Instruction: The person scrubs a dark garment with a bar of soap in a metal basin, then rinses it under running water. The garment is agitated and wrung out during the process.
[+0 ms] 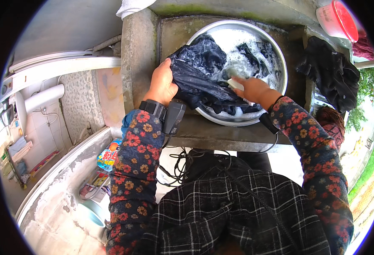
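A round metal basin [283, 79] stands in a concrete sink, with white suds [235, 37] and soaked dark cloth in it. My left hand [162, 81] grips one edge of a wet dark garment [203, 76] and holds it out over the basin's left rim. In my right hand [254, 91] is a white scrubbing brush [235, 84], its bristles against the garment. Foam streaks the cloth near the brush. More dark fabric [263, 60] lies half under the suds on the right side of the basin.
The concrete sink wall [139, 60] rises left of the basin. A black garment [332, 73] hangs over the right ledge, below a tub with a red lid [345, 20]. Loose black cables [175, 165] dangle under the sink's front edge. A detergent bag [108, 156] and a light blue basin [93, 213] are at lower left.
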Motion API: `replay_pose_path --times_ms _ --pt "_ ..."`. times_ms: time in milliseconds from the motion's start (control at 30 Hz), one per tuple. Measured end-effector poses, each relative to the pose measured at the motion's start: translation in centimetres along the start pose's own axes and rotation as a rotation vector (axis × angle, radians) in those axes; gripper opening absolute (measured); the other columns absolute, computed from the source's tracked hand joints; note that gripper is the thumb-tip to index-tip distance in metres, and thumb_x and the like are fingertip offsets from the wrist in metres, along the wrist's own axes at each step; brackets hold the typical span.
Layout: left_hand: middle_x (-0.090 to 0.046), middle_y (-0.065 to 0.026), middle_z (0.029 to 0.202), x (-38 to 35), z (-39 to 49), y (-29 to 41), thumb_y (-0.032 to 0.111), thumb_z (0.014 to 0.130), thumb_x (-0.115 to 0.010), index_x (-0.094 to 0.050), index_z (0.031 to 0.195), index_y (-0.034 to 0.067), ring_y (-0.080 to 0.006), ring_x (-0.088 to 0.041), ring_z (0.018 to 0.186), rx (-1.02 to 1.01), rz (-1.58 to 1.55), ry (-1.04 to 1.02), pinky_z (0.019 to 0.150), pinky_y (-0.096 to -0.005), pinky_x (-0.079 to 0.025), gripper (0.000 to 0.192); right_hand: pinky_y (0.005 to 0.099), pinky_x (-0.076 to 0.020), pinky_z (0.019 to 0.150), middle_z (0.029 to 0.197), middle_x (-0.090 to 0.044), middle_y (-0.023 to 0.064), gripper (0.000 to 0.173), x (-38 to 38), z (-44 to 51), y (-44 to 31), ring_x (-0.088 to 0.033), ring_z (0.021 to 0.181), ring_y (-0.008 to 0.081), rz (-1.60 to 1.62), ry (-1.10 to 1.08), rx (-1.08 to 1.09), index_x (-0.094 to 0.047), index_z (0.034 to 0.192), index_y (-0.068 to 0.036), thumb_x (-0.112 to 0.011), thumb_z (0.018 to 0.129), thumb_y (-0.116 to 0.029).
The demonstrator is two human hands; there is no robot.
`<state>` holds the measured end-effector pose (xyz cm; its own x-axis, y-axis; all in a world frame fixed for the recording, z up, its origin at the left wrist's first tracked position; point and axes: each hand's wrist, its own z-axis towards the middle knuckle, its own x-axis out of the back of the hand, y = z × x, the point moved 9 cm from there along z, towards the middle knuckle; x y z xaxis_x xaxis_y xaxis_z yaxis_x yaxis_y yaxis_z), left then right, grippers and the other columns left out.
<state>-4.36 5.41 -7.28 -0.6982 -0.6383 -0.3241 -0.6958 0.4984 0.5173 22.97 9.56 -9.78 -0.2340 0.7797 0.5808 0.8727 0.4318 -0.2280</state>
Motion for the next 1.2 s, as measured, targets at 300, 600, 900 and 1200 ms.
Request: replay_pose_path --times_ms 300,600,900,1200 --pt "-0.073 -0.0123 0.117 1.4 -0.3 0.8 0.030 0.111 -0.041 -0.064 0.121 0.001 -0.0286 -0.072 0.101 -0.010 0.040 0.129 0.092 -0.0437 -0.058 0.038 0.0499 -0.0558 0.086 0.103 -0.070 0.0263 0.065 2.4 -0.2 -10.4 -0.071 0.092 0.0434 0.406 0.194 0.266 -0.035 0.159 -0.036 -0.051 0.101 -0.059" --pt "-0.072 -0.0128 0.117 0.8 1.1 0.8 0.030 0.111 -0.045 -0.064 0.121 0.000 -0.0277 -0.072 0.102 -0.118 -0.043 0.069 0.093 -0.0432 -0.058 0.036 0.0476 -0.0585 0.083 0.107 -0.073 0.0210 0.064 3.0 -1.6 -3.4 -0.074 0.094 0.0334 0.419 0.062 0.025 -0.037 0.159 -0.029 -0.046 0.103 -0.059" --pt "-0.073 -0.0141 0.116 1.3 1.2 0.5 0.028 0.110 -0.046 -0.065 0.119 -0.001 -0.0304 -0.073 0.100 -0.084 -0.086 0.080 0.095 -0.0451 -0.058 0.035 0.0471 -0.0560 0.088 0.110 -0.072 0.0203 0.064 -1.5 -1.9 -0.7 -0.071 0.098 0.0396 0.030 0.002 0.075 -0.041 0.156 -0.040 -0.057 0.096 -0.057" --pt "-0.072 -0.0113 0.116 0.5 -0.3 1.1 0.046 0.097 -0.070 -0.064 0.125 0.001 -0.0227 -0.070 0.104 -0.083 0.304 0.010 0.090 -0.0393 -0.056 0.053 0.0481 -0.0572 0.085 0.113 -0.061 0.0225 0.066 4.1 2.0 3.0 -0.069 0.098 0.0391 0.032 0.474 -0.113 -0.030 0.161 -0.038 -0.055 0.102 -0.052"
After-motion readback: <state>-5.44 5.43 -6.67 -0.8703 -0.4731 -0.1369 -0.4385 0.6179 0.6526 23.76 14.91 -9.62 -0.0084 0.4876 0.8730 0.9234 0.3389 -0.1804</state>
